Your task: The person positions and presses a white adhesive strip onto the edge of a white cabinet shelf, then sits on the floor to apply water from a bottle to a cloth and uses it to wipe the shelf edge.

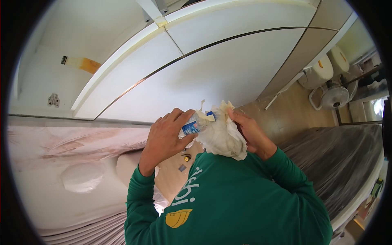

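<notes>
In front of my chest, my left hand (166,136) is wrapped round a clear plastic bottle (191,127) with a blue label and a blue cap. The bottle lies tilted, its cap end toward my right hand. My right hand (252,132) grips a crumpled, whitish, soiled cloth (223,141) that hangs down against my green sleeve front. Strips of pale yellowish tape or paper (206,116) stick up by the cap and the cloth's top. The bottle's cap end touches or lies just beside the cloth; I cannot tell which.
A white panelled cabinet front (212,65) stands ahead. Inside its open part at left lie a bottle of orange liquid (81,63) and a metal hinge (53,100). A fan (335,96) stands at far right. Plastic sheeting (339,163) covers furniture at right; small items (186,158) lie on the floor.
</notes>
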`<state>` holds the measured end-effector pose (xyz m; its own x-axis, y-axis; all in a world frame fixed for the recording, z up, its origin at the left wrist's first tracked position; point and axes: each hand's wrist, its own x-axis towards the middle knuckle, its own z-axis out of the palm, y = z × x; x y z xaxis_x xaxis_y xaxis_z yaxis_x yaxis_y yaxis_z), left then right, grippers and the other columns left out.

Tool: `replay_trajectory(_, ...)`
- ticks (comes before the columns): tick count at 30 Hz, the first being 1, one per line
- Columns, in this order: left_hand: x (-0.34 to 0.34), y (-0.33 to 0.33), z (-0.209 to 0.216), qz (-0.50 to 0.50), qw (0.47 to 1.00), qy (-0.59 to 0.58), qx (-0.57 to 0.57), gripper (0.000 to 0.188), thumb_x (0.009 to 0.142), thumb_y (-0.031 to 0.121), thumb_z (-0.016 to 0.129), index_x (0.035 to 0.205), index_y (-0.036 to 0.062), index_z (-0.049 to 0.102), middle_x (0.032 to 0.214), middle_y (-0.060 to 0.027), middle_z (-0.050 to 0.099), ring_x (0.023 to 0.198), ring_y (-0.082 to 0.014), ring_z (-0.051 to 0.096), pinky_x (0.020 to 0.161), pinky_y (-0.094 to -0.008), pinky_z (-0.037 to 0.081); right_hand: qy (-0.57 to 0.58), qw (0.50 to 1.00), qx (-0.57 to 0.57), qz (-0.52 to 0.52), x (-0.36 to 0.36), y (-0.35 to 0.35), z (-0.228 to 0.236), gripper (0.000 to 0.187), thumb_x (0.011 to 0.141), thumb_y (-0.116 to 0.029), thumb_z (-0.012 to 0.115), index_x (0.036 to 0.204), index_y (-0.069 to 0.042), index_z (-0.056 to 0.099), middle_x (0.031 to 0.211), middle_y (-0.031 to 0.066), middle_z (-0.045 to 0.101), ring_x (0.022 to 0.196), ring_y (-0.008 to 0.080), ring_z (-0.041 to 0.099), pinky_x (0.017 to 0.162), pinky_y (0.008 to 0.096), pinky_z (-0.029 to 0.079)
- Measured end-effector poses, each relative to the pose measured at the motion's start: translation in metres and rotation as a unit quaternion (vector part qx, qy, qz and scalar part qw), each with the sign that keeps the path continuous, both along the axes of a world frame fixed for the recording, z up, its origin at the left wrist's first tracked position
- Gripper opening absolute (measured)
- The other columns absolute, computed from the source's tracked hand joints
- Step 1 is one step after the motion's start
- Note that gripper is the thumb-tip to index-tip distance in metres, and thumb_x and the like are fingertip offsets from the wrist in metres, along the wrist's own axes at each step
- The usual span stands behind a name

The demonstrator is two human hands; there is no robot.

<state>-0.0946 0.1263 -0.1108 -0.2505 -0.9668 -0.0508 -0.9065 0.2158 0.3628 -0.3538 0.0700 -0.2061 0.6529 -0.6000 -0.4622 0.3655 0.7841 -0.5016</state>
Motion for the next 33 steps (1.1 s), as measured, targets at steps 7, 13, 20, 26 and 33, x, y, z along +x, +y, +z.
replay_trajectory(7,-0.001,-0.002,-0.002,0.009,1.0,-0.015,-0.001,0.063,0.086,0.029,0.087,0.139,0.004,0.068,0.117,-0.0124,0.069,0.097,-0.0366,0.069,0.085,-0.0466,0.054,-0.016,1.0,-0.002,-0.011,-0.006,-0.003,-0.006,0.051,0.118,-0.041,0.053,0.144,0.002,0.061,0.134,0.0141,0.072,0.116,0.023,0.073,0.1,0.0392,0.061)
replay_trajectory(13,-0.002,-0.003,-0.002,0.005,0.999,-0.029,-0.029,0.062,0.086,0.03,0.088,0.139,0.0061,0.068,0.118,-0.0116,0.068,0.098,-0.0362,0.069,0.085,-0.0466,0.054,-0.005,1.0,-0.023,0.017,-0.01,-0.003,-0.009,0.045,0.117,-0.039,0.057,0.135,0.001,0.066,0.123,0.0107,0.075,0.107,0.0201,0.074,0.093,0.0371,0.062)
replay_trajectory(20,0.004,0.004,-0.003,0.011,0.998,-0.055,-0.024,0.06,0.086,0.029,0.087,0.139,0.0079,0.069,0.117,-0.0113,0.068,0.097,-0.0358,0.069,0.084,-0.0469,0.054,0.017,1.0,-0.022,0.003,-0.011,-0.004,-0.005,0.046,0.115,-0.04,0.061,0.133,0.001,0.067,0.121,0.0103,0.075,0.105,0.019,0.074,0.092,0.0368,0.063)
replay_trajectory(26,0.004,0.011,-0.004,0.035,0.998,-0.037,-0.034,0.061,0.086,0.029,0.088,0.139,0.0066,0.069,0.116,-0.0121,0.068,0.098,-0.0364,0.07,0.084,-0.0468,0.055,0.011,1.0,-0.027,0.007,-0.01,-0.002,0.0,0.046,0.116,-0.04,0.06,0.135,0.001,0.066,0.122,0.0106,0.075,0.106,0.0194,0.074,0.092,0.0368,0.063)
replay_trajectory(33,0.002,0.012,-0.017,0.064,0.997,0.044,-0.018,0.064,0.084,0.03,0.089,0.138,0.003,0.069,0.115,-0.0141,0.068,0.097,-0.0391,0.071,0.082,-0.0476,0.056,0.001,0.999,-0.037,-0.003,-0.005,-0.002,-0.012,0.049,0.115,-0.04,0.06,0.14,0.002,0.066,0.128,0.0116,0.075,0.109,0.019,0.074,0.095,0.0369,0.062)
